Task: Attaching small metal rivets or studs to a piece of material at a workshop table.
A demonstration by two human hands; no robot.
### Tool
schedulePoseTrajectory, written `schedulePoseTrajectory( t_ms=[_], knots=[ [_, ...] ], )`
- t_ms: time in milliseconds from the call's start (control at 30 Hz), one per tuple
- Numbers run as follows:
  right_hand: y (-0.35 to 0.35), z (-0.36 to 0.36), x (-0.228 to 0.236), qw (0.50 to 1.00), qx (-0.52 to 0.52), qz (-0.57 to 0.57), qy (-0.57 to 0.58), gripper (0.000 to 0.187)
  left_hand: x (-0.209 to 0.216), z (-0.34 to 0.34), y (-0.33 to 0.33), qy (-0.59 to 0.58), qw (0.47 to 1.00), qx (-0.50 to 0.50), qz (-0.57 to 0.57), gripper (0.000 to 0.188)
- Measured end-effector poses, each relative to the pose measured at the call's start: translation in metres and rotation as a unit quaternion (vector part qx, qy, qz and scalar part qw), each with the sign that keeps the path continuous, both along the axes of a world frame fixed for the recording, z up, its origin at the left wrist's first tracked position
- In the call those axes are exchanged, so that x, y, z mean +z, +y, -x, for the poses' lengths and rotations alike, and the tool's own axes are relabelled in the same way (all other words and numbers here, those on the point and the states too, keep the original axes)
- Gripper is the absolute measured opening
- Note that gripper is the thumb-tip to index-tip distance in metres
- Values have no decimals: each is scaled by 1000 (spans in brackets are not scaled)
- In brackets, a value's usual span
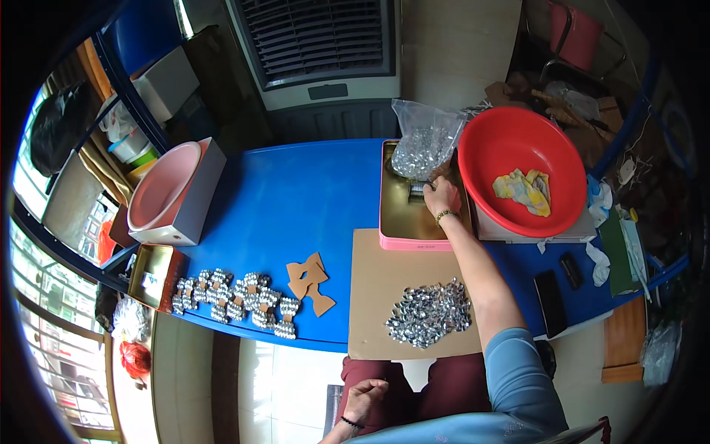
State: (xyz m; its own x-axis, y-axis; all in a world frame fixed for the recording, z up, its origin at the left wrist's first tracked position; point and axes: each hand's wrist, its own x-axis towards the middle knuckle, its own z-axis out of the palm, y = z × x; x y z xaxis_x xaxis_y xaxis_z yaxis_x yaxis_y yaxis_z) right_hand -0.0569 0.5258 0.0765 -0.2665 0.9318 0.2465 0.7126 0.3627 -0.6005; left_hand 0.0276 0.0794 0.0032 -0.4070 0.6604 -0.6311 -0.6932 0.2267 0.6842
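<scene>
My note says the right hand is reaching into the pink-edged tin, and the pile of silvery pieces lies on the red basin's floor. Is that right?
Not quite: the location of the pile of silvery pieces is wrong. The head view shows it on the brown board. The right hand is indeed reaching into the pink-edged tin.

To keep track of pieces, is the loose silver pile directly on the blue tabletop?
No, the silver pile lies on the brown cardboard sheet.
</scene>
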Motion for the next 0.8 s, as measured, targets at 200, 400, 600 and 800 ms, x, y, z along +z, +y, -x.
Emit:
schedulePoseTrajectory(
  t_ms=[200,400,600,800],
  knots=[
    [0,-9,-4,1000,12,-12,-16,17,2,-2,6,9,1000,0,5,12],
    [-2,-27,-6,994,86,-29,-58,15,1,-2,8,26,1000,1,-3,12],
    [-3,-31,-4,989,136,-50,30,20,1,-2,6,22,1000,-1,2,12],
    [7,-8,-1,947,215,-236,-20,28,-1,-2,7,26,1000,-3,-3,12]
  ],
)
